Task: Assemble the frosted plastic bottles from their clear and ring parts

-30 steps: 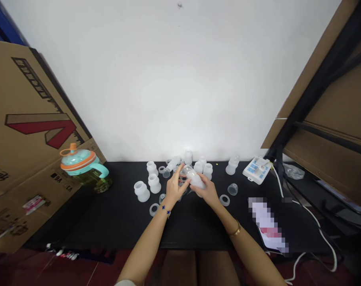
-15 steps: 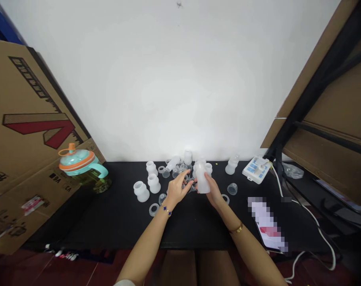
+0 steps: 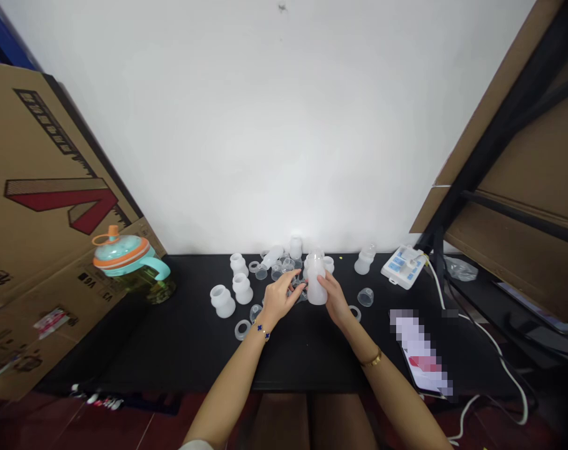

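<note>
My right hand (image 3: pixel 336 299) is wrapped around the side of a frosted white baby bottle (image 3: pixel 317 287), which stands nearly upright with a clear top. To its left, my left hand (image 3: pixel 280 296) has thumb and fingers apart over a cluster of clear caps and rings (image 3: pixel 287 267). A small gap separates that hand from the bottle. Part of the cluster is hidden behind the fingers. Another white bottle (image 3: pixel 328 264) is partly covered by the held one. A clear ring (image 3: pixel 355 314) lies beside my right wrist.
Open white bottles (image 3: pixel 222 302) stand at left, near a loose ring (image 3: pixel 242 330). A bottle with a clear top (image 3: pixel 365 260) and a clear cap (image 3: pixel 365 297) are at right. Around them are a teal-lidded jug (image 3: pixel 134 269), a white plastic case (image 3: pixel 405 265), a phone (image 3: pixel 422 353) and a white cable (image 3: pixel 494 350).
My right hand has turned the bottle slightly, and its clear top now shows more plainly. My left hand has hardly moved.
</note>
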`<state>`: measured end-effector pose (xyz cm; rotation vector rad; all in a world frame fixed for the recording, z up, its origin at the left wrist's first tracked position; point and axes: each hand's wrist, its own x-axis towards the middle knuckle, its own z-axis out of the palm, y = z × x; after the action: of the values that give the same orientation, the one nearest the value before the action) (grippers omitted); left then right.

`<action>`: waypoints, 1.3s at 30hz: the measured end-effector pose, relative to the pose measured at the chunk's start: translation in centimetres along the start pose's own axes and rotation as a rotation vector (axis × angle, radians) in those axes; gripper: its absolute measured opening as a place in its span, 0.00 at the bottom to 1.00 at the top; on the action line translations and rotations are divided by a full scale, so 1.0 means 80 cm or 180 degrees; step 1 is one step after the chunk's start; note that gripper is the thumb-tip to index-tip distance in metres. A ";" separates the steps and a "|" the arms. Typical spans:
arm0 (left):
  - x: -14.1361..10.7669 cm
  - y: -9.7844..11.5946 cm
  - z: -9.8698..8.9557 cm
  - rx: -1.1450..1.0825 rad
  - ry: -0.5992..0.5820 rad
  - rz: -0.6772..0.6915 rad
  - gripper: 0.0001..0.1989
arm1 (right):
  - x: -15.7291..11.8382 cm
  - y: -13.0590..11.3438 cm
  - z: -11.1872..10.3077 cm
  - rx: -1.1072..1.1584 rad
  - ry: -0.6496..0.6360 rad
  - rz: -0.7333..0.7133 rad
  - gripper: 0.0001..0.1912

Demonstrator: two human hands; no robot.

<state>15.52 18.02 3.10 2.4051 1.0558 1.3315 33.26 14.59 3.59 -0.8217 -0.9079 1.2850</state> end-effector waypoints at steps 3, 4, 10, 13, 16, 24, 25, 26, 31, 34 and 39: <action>0.000 0.002 -0.001 0.0005 -0.0021 0.0001 0.19 | 0.000 -0.001 0.000 -0.0058 -0.0094 -0.0146 0.25; 0.001 0.002 -0.002 0.0008 -0.0022 0.0002 0.19 | -0.001 -0.001 0.000 -0.0078 -0.0108 -0.0167 0.25; 0.003 0.007 -0.004 0.0008 -0.0045 -0.0036 0.18 | 0.001 0.002 -0.002 -0.0053 -0.0110 -0.0189 0.24; 0.003 0.007 -0.004 0.0016 -0.0040 -0.0027 0.18 | 0.002 0.004 -0.003 -0.0035 -0.0116 -0.0252 0.22; 0.002 0.005 -0.002 0.0022 -0.0044 -0.0028 0.18 | 0.002 0.005 -0.003 -0.0061 -0.0139 -0.0290 0.22; 0.001 0.003 -0.002 -0.0223 -0.0049 -0.0132 0.17 | 0.002 0.004 -0.002 -0.0398 -0.0122 -0.0360 0.25; 0.001 0.002 -0.003 -0.0324 -0.0010 -0.0180 0.17 | 0.002 0.004 -0.002 -0.0476 -0.0108 -0.0377 0.27; 0.002 0.002 -0.003 -0.0442 0.0042 -0.0232 0.17 | 0.003 0.005 -0.002 -0.0550 -0.0104 -0.0401 0.28; 0.007 -0.002 -0.001 -0.1190 0.0359 -0.0625 0.20 | 0.005 0.018 -0.005 -0.1131 -0.0284 -0.0621 0.32; 0.010 -0.004 0.001 -0.1592 0.0476 -0.0934 0.20 | 0.005 0.025 -0.008 -0.1580 -0.0319 -0.0719 0.32; 0.014 -0.005 -0.001 -0.2107 0.0312 -0.1310 0.19 | 0.004 0.028 -0.010 -0.1850 -0.0267 -0.0803 0.31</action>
<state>15.63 19.00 3.68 1.5651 0.8804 1.3745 33.03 15.15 1.30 -1.0625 -1.4379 0.8433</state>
